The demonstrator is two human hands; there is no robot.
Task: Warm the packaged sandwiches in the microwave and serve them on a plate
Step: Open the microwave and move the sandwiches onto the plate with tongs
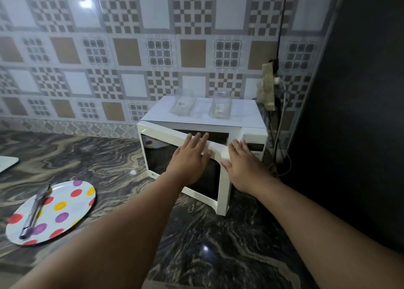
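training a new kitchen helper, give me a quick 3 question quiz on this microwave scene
1. True or false: the white microwave's door is fully closed.
2. What lies on the round polka-dot plate? A) a sandwich B) metal tongs C) a spoon
3. How many clear plastic containers stand on top of the white microwave?

Key
1. False: the door stands partly open, with the left hand and right hand flat against it.
2. B: metal tongs.
3. Two: one on the left, one on the right.
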